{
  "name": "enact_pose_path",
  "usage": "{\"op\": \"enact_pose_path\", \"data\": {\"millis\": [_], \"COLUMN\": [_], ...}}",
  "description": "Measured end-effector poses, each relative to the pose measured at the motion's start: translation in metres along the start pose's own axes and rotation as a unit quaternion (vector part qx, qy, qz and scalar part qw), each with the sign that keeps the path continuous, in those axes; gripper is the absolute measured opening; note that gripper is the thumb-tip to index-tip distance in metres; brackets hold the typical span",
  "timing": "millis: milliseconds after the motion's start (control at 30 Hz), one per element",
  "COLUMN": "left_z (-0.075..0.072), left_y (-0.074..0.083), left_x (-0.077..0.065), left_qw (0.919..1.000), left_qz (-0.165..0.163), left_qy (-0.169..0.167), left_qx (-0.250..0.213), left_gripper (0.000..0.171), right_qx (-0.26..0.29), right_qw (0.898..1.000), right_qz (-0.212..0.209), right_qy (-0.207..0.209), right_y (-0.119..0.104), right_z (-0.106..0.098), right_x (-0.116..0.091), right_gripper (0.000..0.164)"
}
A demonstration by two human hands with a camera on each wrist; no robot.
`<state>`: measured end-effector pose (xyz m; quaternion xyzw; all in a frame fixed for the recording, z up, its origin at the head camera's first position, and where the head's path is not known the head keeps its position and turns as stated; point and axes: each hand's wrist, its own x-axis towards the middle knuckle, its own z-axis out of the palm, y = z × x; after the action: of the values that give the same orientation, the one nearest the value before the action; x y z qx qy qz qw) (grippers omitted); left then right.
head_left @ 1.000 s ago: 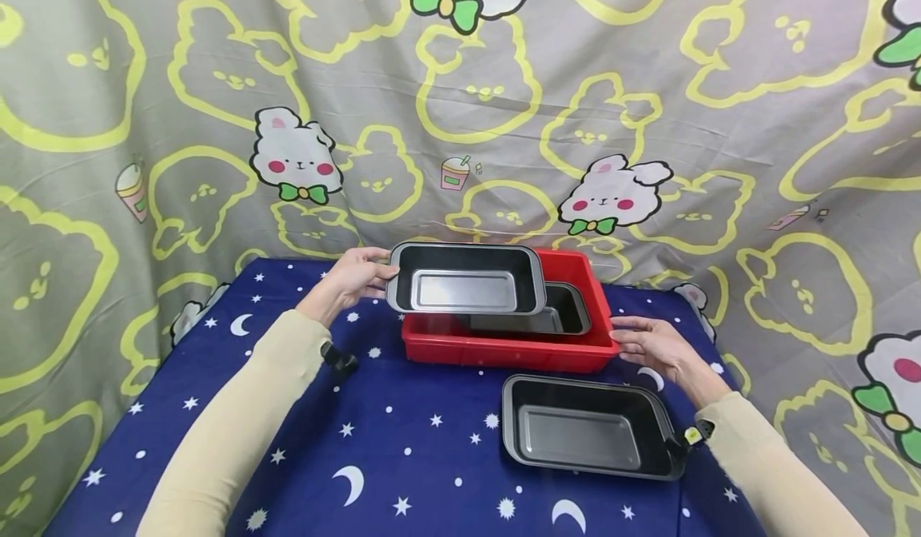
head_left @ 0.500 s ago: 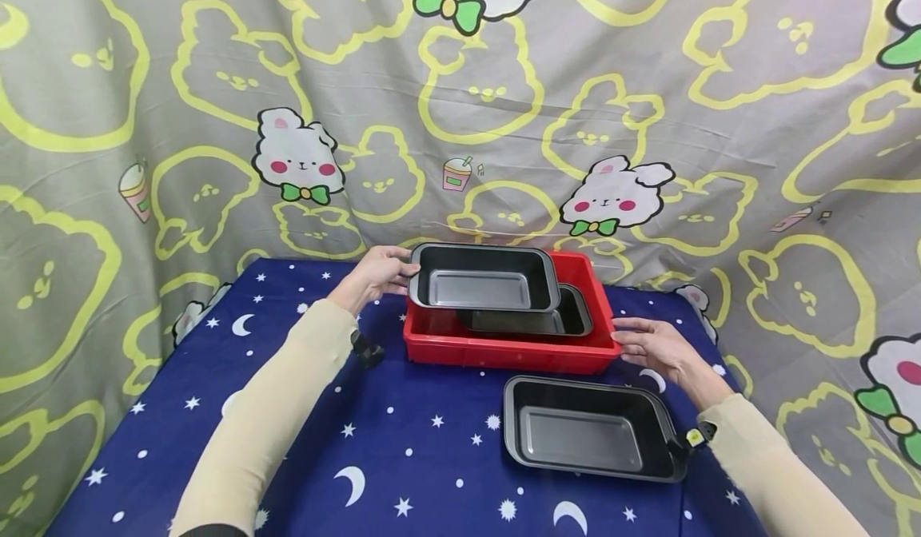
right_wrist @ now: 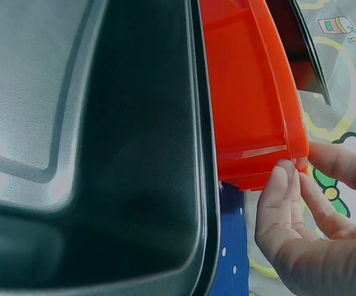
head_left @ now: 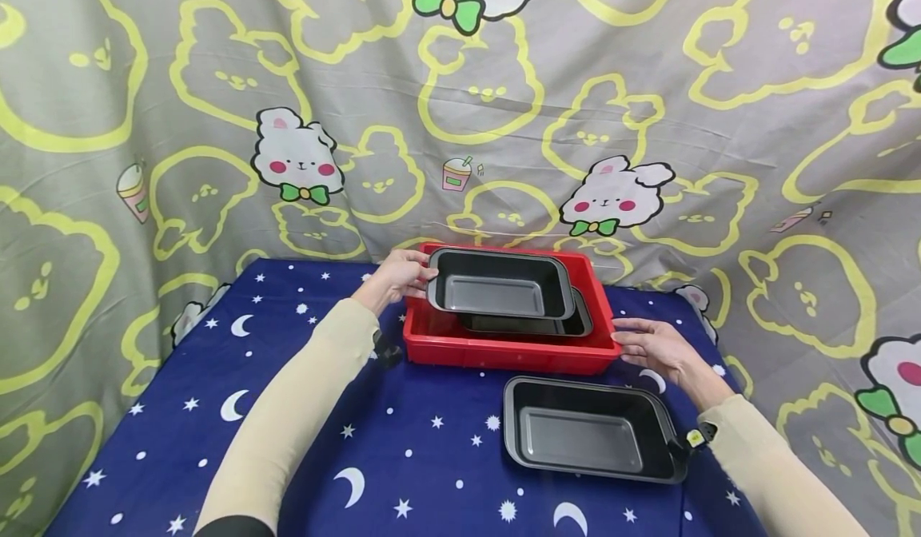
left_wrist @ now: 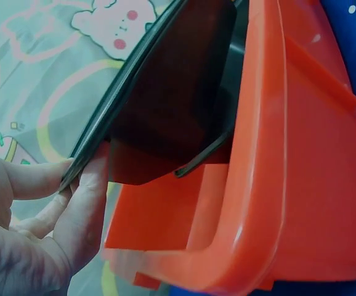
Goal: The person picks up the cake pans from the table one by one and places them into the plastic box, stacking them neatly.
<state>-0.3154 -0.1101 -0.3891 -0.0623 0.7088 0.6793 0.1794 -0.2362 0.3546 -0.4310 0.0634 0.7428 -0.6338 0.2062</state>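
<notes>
Rim of the upper black pan [head_left: 500,285] is pinched at its left end by the left hand [head_left: 399,277], caught between thumb and fingers. The pan is held out to the right of that grip, over the red bin [head_left: 518,355], with its hollow side turned up and tilted toward the person. Beneath the held pan, to the lower right of the left hand's grip, a second black pan [head_left: 581,313] is seen inside the bin, partly hidden; whether the two pans are touching cannot be told.

By the right hand [head_left: 655,349], the near right corner of the bin is gripped between thumb and fingers. Nearer the person and to the left of this grip, a third black pan [head_left: 586,433] is laid hollow side up, apart from the bin, on a blue cloth [head_left: 403,449] printed with stars and moons. Its right end is partly covered by a small black device [head_left: 696,437] worn at the right wrist. Beyond both grips, a grey curtain [head_left: 388,65] is hung, patterned with yellow outlines and white rabbits. Both forearms are covered by pale sleeves [head_left: 295,409].
</notes>
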Motion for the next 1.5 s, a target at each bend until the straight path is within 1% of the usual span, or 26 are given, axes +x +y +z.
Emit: {"op": "enact_pose_path", "data": {"millis": [200,467,600,767,1000,1167,1333,1500], "left_z": [0.011,0.026,0.031,0.036,0.046,0.050,0.051,0.049], "left_y": [-0.004,-0.013,-0.015,-0.018,-0.020,-0.023,-0.023,-0.023], "left_x": [0.003,0.009,0.009,0.011,0.015,0.018,0.019,0.020], "left_qw": [1.0000,1.0000,1.0000,1.0000,0.9999,0.9998,0.9998,0.9996], "left_qz": [0.000,0.000,0.000,-0.007,-0.009,-0.015,-0.016,-0.024], "left_qy": [0.002,0.001,0.002,0.003,0.008,0.009,0.010,-0.003], "left_qx": [-0.001,-0.007,-0.007,-0.004,0.002,0.001,0.007,0.017], "left_gripper": [0.046,0.040,0.039,0.043,0.049,0.047,0.045,0.048], "right_qx": [0.000,-0.001,-0.003,-0.004,0.001,0.000,0.000,-0.002], "right_qw": [1.000,1.000,1.000,1.000,1.000,1.000,1.000,1.000], "right_qz": [0.001,0.002,0.002,0.002,-0.001,-0.002,-0.003,-0.004], "right_qy": [0.000,0.003,0.003,0.000,-0.001,-0.002,-0.002,-0.004], "right_y": [0.000,0.000,0.001,0.003,0.004,0.003,0.001,0.001], "right_z": [0.000,0.001,0.001,0.000,0.000,0.000,0.000,0.000], "right_x": [0.000,0.000,0.000,0.000,-0.001,-0.001,-0.001,0.000], "right_gripper": [0.069,0.069,0.070,0.067,0.064,0.066,0.064,0.063]}}
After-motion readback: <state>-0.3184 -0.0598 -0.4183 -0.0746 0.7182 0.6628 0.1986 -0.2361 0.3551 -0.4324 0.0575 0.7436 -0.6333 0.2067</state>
